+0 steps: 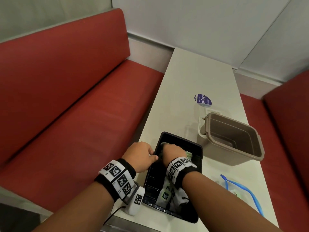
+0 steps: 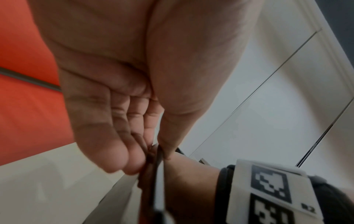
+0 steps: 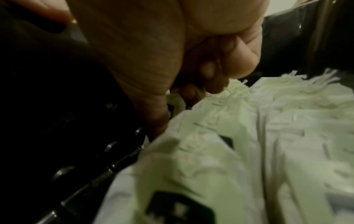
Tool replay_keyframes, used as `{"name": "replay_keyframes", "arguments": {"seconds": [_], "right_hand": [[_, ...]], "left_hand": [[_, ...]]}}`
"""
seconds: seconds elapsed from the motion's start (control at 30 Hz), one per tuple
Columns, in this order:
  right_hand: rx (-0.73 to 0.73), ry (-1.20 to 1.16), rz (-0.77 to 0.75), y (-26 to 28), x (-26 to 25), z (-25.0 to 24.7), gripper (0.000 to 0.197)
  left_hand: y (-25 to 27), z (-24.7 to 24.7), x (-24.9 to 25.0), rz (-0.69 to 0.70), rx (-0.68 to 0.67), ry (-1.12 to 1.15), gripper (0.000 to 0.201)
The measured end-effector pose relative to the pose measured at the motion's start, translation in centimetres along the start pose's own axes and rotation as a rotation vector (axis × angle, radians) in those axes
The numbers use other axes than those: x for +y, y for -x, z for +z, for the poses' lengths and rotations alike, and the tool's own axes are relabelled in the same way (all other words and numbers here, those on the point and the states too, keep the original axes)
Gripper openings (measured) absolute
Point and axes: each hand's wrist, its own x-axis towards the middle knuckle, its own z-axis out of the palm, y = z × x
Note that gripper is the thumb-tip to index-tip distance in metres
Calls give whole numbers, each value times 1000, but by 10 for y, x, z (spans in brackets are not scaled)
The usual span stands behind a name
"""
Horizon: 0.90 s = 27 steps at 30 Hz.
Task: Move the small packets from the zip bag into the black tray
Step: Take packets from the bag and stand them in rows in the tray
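Gripping tray rim (image 1: 151,166) w/ left hand (image 1: 140,156)

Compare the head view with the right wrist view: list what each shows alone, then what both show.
Only the head view: the left hand pinching the black tray at its left rim, the empty beige container, the zip bag lying on the table, and the red bench.

Only the right wrist view: the curled fingertips among the packets' serrated edges.

Both: the right hand down inside the tray, with pale green packets lying there.
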Motion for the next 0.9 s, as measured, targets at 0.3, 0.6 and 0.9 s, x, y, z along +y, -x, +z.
{"name": "replay_keyframes", "arguments": {"seconds": [0.3, 0.6, 0.9], "right_hand": [[50, -51, -31, 9, 5, -4, 38], [270, -355, -99, 66, 86, -57, 18], [288, -490, 135, 129, 263, -5, 25]], "left_hand": [[11, -3, 11, -65, 3, 12, 17], [24, -21, 55, 14, 188, -220, 41], [54, 109, 192, 356, -25, -134, 16]]}}
